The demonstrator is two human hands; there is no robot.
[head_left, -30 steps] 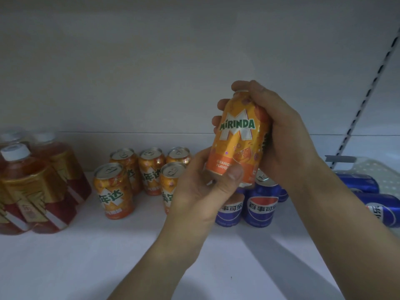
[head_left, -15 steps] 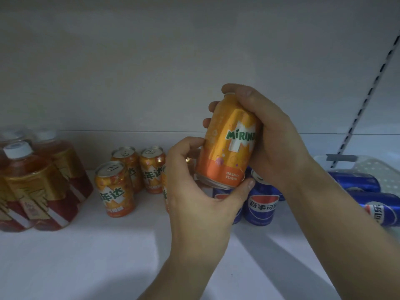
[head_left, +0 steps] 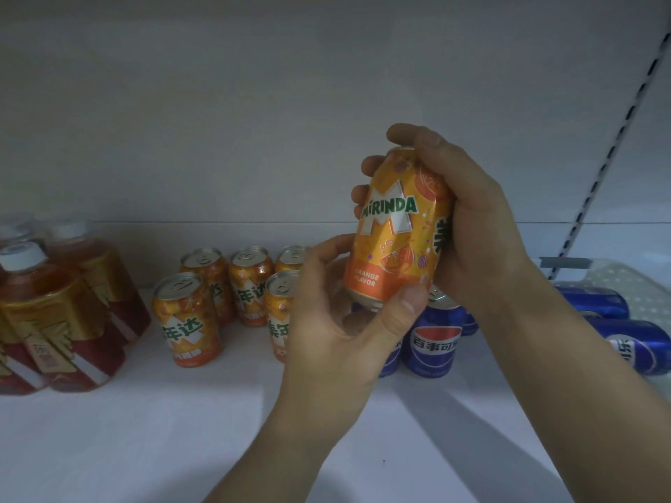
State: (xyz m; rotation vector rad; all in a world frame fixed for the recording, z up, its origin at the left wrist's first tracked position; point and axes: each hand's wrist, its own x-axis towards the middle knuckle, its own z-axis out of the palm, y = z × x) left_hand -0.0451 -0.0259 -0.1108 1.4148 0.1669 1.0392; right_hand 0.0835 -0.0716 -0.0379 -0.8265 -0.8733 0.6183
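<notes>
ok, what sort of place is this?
Likely a shop shelf: a white shelf board with a slotted upright, and drinks grouped by brand, orange cans beside blue Pepsi cans and amber bottles. The left hand and right hand hold a Mirinda can.

We see bottles left on the shelf, standing cans right of them, cola cans further right, behind our held can.
</notes>
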